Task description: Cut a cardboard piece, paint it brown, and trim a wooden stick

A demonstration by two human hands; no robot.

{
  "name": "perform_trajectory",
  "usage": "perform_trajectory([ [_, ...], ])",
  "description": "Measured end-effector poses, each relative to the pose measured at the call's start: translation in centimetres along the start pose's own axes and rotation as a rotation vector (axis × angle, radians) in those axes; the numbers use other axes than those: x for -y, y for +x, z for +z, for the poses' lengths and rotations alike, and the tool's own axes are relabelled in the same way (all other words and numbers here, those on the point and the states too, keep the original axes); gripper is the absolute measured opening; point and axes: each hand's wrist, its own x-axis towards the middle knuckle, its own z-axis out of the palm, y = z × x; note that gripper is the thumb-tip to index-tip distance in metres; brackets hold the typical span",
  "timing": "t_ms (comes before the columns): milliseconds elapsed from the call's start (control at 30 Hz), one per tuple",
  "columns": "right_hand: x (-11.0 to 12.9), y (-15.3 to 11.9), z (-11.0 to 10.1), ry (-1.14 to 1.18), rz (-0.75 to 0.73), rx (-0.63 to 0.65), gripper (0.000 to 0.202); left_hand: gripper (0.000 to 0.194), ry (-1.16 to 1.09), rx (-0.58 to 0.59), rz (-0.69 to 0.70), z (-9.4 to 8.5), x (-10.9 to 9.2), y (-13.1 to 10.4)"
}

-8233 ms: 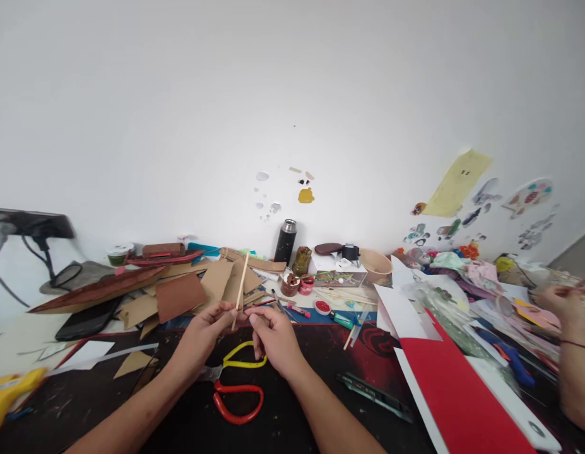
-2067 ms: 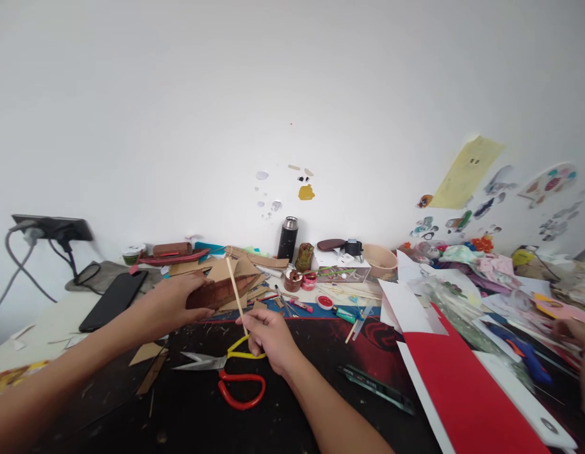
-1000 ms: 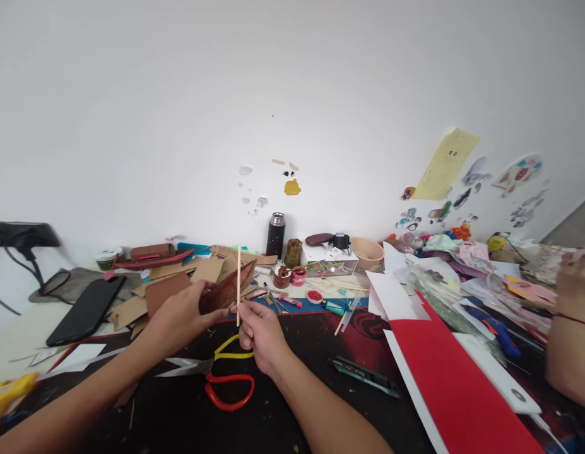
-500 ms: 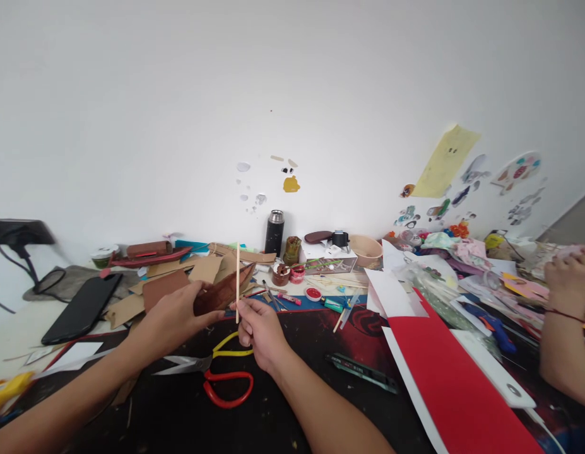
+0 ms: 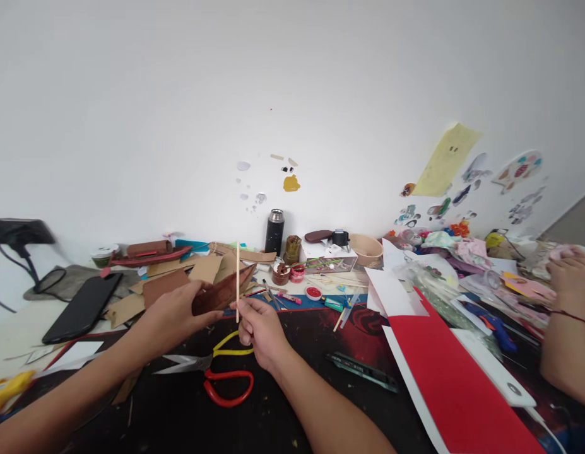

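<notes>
My left hand (image 5: 181,312) is closed around the side of a brown model boat hull (image 5: 221,291), thumb in front, with the pointed end toward the right. Between the thumb and fingers of my right hand (image 5: 261,329) a thin wooden stick (image 5: 238,277) is pinched near its lower end. It stands upright in front of the hull's pointed end; whether it touches the hull I cannot tell. Below both hands, scissors (image 5: 226,372) with one yellow and one red handle lie spread apart on the dark mat (image 5: 188,422).
A green utility knife (image 5: 361,371) and red card (image 5: 462,378) lie to the right. Brown cardboard (image 5: 164,291), a black phone (image 5: 81,309) and a finished-looking red boat (image 5: 153,253) are at left. A thermos (image 5: 274,233) and paint jars (image 5: 281,273) stand behind. Another person's arm (image 5: 569,321) is far right.
My hands, the hull and the stick stay almost in place. The other person's hand at the far right has shifted slightly.
</notes>
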Motion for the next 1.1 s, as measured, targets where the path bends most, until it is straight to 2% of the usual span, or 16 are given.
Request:
perform_trajectory([
  [500,0.1,-0.1,0.1,-0.011,0.013,-0.003,0.056,0.068,0.003,-0.002,-0.011,-0.8,-0.6,-0.2],
  [800,0.4,-0.2,0.2,-0.001,0.021,-0.007,0.056,0.064,0.010,0.020,-0.020,-1.1,-1.2,-0.5],
  [1100,0.3,-0.1,0.2,0.000,0.020,-0.011,0.058,0.061,0.010,0.000,-0.005,-1.0,-0.9,-0.4],
])
